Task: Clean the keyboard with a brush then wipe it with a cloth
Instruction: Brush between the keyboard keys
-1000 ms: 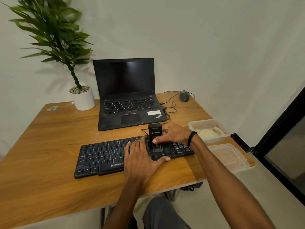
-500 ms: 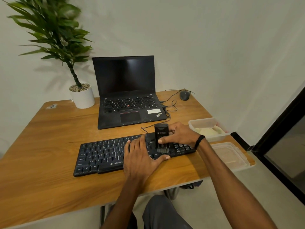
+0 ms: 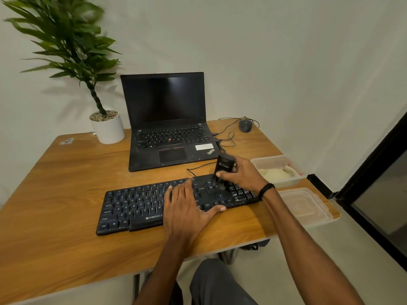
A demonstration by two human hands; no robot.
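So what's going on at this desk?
A person is cleaning a black keyboard on a wooden table. The right hand grips a small black brush, bristles down on the keys near the right end. The left hand lies flat on the middle of the keyboard. What looks like a cloth lies in a tub to the right, so wiping has not begun.

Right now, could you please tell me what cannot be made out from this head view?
Head view only.
Keys beneath the left hand: hidden by that hand, lying flat on the keyboard.
Bristles of the brush: blurred, dark against the keys; the right hand covers part of the handle.
Pale contents of the open container: too indistinct to identify.
The plant: top cut off by the upper edge.
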